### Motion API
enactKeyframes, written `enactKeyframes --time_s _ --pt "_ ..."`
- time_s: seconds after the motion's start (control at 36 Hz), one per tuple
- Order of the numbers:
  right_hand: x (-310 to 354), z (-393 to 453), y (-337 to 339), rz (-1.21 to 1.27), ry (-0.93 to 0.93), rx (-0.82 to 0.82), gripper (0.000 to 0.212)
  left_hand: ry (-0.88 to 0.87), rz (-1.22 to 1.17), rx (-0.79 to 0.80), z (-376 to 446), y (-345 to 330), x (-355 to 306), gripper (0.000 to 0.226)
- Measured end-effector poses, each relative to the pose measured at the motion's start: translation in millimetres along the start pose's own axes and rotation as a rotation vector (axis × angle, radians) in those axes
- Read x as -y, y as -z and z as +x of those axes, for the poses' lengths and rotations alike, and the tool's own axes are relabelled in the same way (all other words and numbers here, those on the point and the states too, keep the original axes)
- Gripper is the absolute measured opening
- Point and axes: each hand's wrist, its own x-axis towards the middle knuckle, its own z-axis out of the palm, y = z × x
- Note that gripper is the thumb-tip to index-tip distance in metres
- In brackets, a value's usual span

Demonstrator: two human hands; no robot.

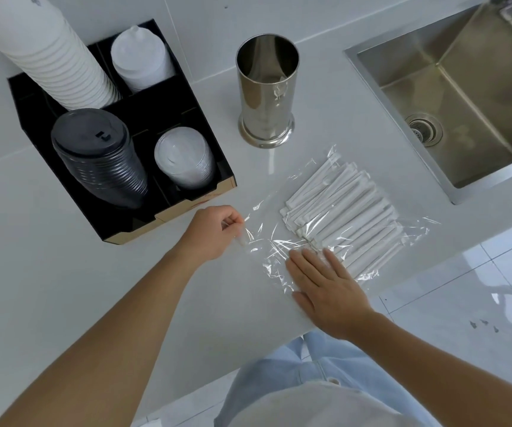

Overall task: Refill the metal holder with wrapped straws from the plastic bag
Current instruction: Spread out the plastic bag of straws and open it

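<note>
- Pinching the loose open edge of the plastic bag [335, 217], the left hand [214, 234] is working at about 9 o'clock from the bundle, its fingers curled together on the clear film.
- Lying flat with fingers spread, the right hand [325, 288] is pressing the bag's near end against the white counter [63, 272], at about 6 o'clock from the straws.
- Resting inside the bag, the wrapped straws [341, 214] are lying side by side, running from 7 o'clock up toward 1 o'clock, none taken out yet.
- Standing upright at 12 o'clock from the bag and well apart from it, the metal holder [267, 90] is looking empty, though its bottom is too dark to be sure.
- Sitting at 9 to 10 o'clock is a black organiser [187, 112] of cups and lids; the sink [464, 97] is lying at 2 o'clock.
- Judging the step as opening the bag: keeping the flat hand as an anchor while lifting the pinched film away should be widening the mouth without tearing it.
- Sliding straws out in one bundle, ends aligned, is likely better than scattering them.
</note>
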Motion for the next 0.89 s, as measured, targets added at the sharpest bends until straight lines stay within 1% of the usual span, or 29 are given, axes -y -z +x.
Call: enactKeyframes --time_s 0.14,0.31,0.42,0.5,0.56,0.61,0.67,0.72,0.78,0.83,0.89 --pt "-6 -27 -4 0.003 0.009 -0.002 0.053 0.011 -0.057 -0.007 -5 1 5 0.018" --pt "-4 -29 -1 0.008 -0.008 0.021 0.053 0.045 -0.191 0.008 -14 2 12 0.016" --pt "-2 -29 2 0.016 -0.027 0.029 0.054 0.031 -0.165 0.021 -16 4 11 0.014" --pt "0 -28 5 0.025 -0.042 0.048 0.058 0.013 -0.075 0.061 -16 8 3 0.011" --pt "0 -29 6 0.02 -0.044 0.078 0.06 0.003 0.06 0.144 -15 11 -5 0.031" --pt "0 -29 8 0.019 -0.049 0.102 0.061 -0.045 0.279 0.204 -12 13 -15 0.053" --pt "1 -28 10 0.023 -0.051 0.108 0.061 -0.094 0.46 0.223 -8 13 -26 0.058" --pt "1 -28 12 0.025 -0.049 0.106 0.061 -0.097 0.562 0.253 -3 11 -36 0.048" --pt "1 -29 11 0.038 -0.046 0.097 0.058 -0.104 0.609 0.255 0 9 -41 0.026" --pt "-1 -33 9 0.055 -0.045 0.074 0.054 -0.138 0.596 0.22 1 11 -41 0.013" --pt "-5 -40 6 0.052 -0.021 0.046 0.052 -0.151 0.52 0.196 0 16 -35 0.011"
